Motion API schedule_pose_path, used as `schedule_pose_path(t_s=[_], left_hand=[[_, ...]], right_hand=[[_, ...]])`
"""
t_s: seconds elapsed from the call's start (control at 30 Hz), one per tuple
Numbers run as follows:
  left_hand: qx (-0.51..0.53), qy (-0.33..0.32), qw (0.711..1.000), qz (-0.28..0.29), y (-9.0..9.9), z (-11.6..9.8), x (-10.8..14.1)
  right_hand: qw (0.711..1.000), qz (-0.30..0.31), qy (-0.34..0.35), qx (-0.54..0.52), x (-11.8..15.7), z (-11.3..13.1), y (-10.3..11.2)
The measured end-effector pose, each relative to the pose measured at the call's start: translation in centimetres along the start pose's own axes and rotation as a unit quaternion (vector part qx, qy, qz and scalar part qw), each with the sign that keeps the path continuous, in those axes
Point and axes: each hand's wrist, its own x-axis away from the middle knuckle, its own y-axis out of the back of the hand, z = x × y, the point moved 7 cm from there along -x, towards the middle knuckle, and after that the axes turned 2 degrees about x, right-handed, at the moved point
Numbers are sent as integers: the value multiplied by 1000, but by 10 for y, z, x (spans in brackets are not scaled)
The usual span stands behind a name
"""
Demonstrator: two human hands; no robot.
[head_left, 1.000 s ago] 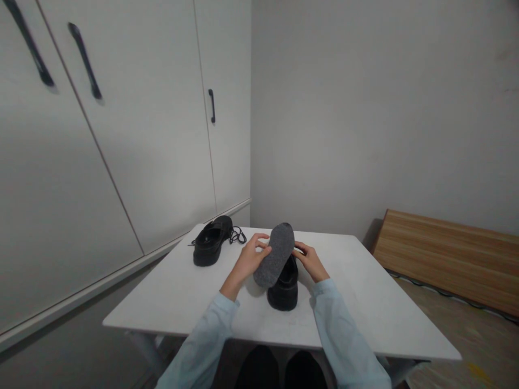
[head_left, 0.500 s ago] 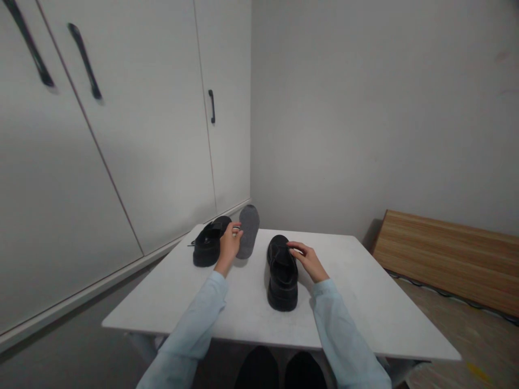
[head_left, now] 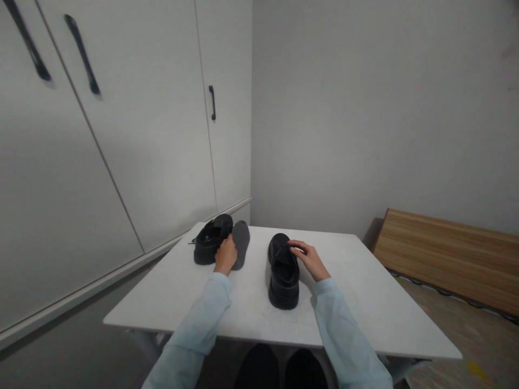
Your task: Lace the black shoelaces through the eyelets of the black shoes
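Note:
In the head view a grey insole (head_left: 241, 243) lies low over the table, just right of a black lace-up shoe (head_left: 211, 240) on the far left. My left hand (head_left: 226, 256) is closed at the insole's left edge, between it and that shoe; its fingertips are partly hidden. A second black shoe (head_left: 284, 292) stands upright near the middle, heel toward me and toe away. The bent fingers of my right hand (head_left: 308, 260) grip this shoe at its upper right side, by the tongue.
Both shoes stand on a white table (head_left: 348, 302). A white cabinet (head_left: 154, 135) with black handles rises on the left, and a grey wall (head_left: 365, 119) closes off the back. A wood-grain board (head_left: 441, 259) leans at the right, beyond the table.
My left hand has lowered the insole from a raised position to beside the left shoe, moving it slightly left. My right hand and the middle shoe have stayed in place.

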Motion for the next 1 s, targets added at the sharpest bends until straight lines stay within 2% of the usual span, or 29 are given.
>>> schedule_pose_path(t_s=[0.17, 0.37, 0.5, 0.67, 0.8, 1.0], left_hand=[[-61, 9, 998, 26, 1, -3, 5], [-93, -20, 994, 44, -1, -11, 9], [-89, -20, 995, 29, -2, -15, 10], [-59, -1, 998, -35, 8, -16, 9], [-85, -23, 993, -74, 15, -20, 11], [-134, -59, 987, -67, 26, -38, 28]], right_hand=[[1000, -4, -2, 0, 0, 1, 0], [1000, -3, -3, 5, 0, 0, 0], [1000, -5, -7, 7, 0, -1, 0], [1000, -4, -6, 4, 0, -2, 0], [1000, -3, -4, 2, 0, -1, 0], [1000, -1, -7, 0, 1, 0, 0]])
